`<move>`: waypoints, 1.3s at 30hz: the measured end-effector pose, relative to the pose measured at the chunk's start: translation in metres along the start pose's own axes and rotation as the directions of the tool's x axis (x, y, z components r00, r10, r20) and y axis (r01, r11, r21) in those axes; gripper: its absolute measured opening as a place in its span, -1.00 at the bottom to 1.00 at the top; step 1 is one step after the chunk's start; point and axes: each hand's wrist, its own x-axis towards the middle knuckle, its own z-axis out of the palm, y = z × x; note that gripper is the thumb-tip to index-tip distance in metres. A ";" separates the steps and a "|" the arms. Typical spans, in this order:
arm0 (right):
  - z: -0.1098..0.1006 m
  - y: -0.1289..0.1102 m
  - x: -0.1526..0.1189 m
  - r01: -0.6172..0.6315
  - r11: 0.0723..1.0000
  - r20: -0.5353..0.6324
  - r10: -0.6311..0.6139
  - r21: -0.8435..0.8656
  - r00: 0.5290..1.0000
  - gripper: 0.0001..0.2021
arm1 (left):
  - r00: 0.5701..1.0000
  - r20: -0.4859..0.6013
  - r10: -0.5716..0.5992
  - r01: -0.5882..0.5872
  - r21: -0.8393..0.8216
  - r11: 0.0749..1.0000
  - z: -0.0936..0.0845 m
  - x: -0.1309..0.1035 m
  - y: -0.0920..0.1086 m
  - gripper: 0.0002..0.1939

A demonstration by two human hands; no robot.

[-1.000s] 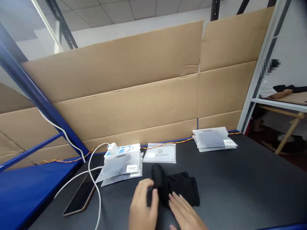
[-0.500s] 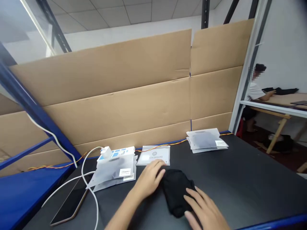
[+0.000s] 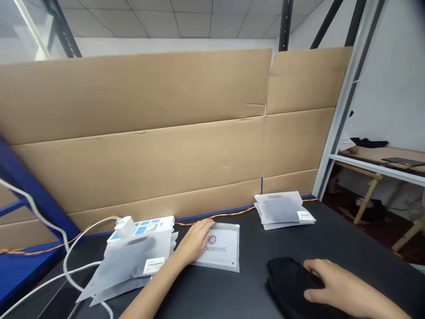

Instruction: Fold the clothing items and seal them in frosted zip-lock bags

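My left hand [image 3: 195,241] lies over the left side of a flat, frosted zip bag [image 3: 222,252] printed with a dark logo. Its fingers and thumb close on the bag's upper left part. At the lower right, my right hand [image 3: 327,285] grips a folded black cloth item [image 3: 285,283] between thumb and fingers. The cloth lies low over the black tabletop, and blur hides what kind of garment or cover it is.
Frosted packets with white labels lie at left [image 3: 129,257] and at back right [image 3: 282,208]. Behind the left packets sits a white power strip [image 3: 156,226] with a plug and white cables. A cardboard wall [image 3: 166,155] closes the back. Another person's table [image 3: 398,157] stands beyond the frame.
My left hand has left the black cloth and reached the zip bag, which now lies slightly nearer. My right hand and the cloth have shifted right. The view has turned a little.
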 end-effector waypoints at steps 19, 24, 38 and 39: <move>0.036 -0.091 0.101 -0.196 0.296 0.269 -0.232 0.935 0.935 -0.44 | 0.976 0.204 0.078 -0.002 -0.348 0.938 -0.009 -0.045 0.051 -0.87; 0.044 -0.105 0.095 -0.249 0.163 0.283 -0.238 0.955 0.929 -0.47 | 0.984 0.177 0.014 0.060 -0.401 0.914 -0.002 -0.044 0.055 -0.90; 0.053 -0.122 0.081 -0.341 0.137 0.365 -0.236 0.930 0.901 -0.40 | 0.998 -0.020 -0.062 0.052 -0.347 0.936 0.007 -0.043 0.052 -0.89; 0.052 -0.120 0.082 -0.339 0.151 0.367 -0.237 0.929 0.900 -0.40 | 0.998 -0.015 -0.062 0.053 -0.335 0.941 0.006 -0.043 0.052 -0.88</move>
